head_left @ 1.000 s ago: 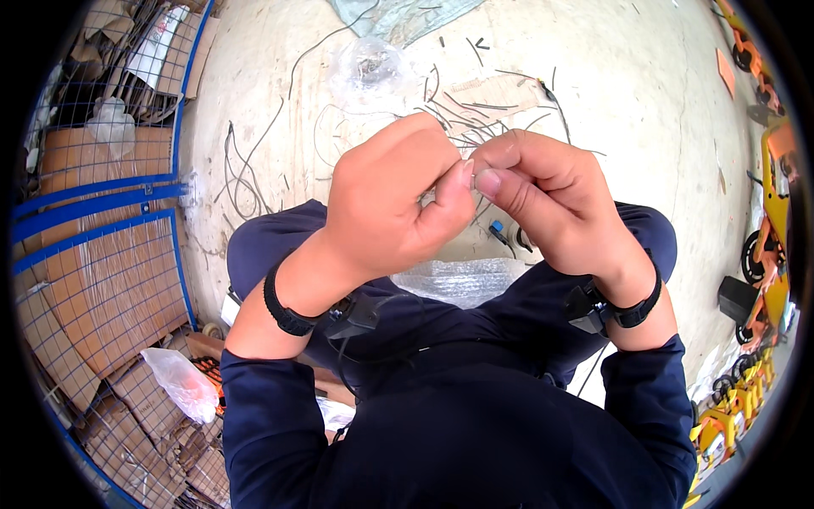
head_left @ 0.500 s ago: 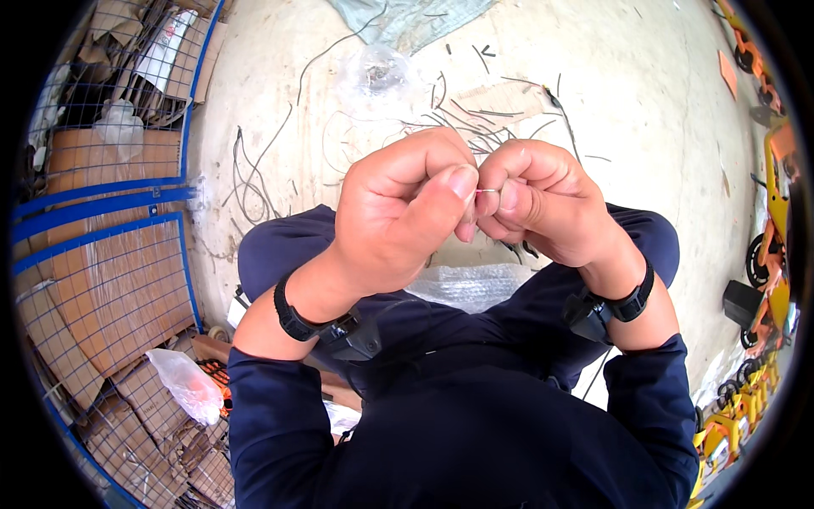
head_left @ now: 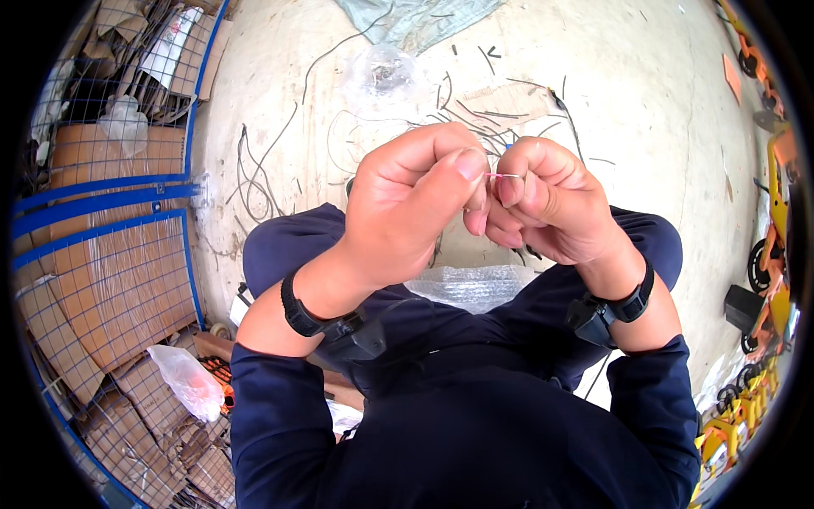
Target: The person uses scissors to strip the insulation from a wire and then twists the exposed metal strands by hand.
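Observation:
Both hands meet in front of me above my lap. My left hand (head_left: 424,199) is closed, thumb pressed against the index finger, pinching a thin wire (head_left: 500,176). The wire is pink near the left thumb and pale or silvery toward its tip. Its far part lies across the fingertips of my right hand (head_left: 547,199), which is curled around it. How firmly the right fingers grip cannot be made out. The rest of the wire is hidden in the left hand. Black straps with small boxes sit on both wrists.
Short dark cable pieces (head_left: 483,119) lie scattered on the floor ahead, near a clear plastic bag (head_left: 386,76) and a pale blue sheet (head_left: 415,21). Bubble wrap (head_left: 471,287) lies between my legs. Blue mesh cages (head_left: 110,191) with cardboard stand left; orange and yellow wheeled equipment (head_left: 772,229) lines the right.
The right thumb has shifted down from the wire, and more of the wire now shows between the hands. Both hands have moved slightly right.

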Demonstrator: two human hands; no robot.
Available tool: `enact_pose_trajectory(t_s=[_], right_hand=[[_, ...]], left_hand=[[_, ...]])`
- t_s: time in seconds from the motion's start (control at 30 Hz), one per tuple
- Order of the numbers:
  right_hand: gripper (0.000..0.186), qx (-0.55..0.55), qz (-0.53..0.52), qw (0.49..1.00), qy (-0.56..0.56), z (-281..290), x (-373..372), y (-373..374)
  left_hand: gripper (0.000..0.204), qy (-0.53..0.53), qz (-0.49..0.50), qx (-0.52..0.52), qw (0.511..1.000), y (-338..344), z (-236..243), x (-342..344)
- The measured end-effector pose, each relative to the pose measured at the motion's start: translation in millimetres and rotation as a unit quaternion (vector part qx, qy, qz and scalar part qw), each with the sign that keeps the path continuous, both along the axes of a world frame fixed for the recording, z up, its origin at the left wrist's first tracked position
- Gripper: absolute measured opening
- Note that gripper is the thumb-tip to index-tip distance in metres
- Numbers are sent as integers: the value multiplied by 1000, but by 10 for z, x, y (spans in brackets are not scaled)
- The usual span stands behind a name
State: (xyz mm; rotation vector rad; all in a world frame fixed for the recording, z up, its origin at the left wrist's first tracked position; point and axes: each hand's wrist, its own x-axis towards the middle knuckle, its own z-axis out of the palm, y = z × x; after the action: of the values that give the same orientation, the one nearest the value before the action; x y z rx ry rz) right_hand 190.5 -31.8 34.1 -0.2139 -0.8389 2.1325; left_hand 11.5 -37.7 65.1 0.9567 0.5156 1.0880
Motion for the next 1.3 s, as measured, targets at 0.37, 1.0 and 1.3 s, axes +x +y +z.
enact_pose_trajectory(t_s=[0.37,1.0,1.3], right_hand=[[12,75,41,968,-235,237,191,119],[7,258,-142,865,-407,276,122,-35],[10,160,-88,929,-323,410,112,-40]], left_hand=[[18,232,23,268,935,93,-122,-79],[17,419,146,428,788,109,-127,-22],[15,378,122,369,840,51,-71,-55]])
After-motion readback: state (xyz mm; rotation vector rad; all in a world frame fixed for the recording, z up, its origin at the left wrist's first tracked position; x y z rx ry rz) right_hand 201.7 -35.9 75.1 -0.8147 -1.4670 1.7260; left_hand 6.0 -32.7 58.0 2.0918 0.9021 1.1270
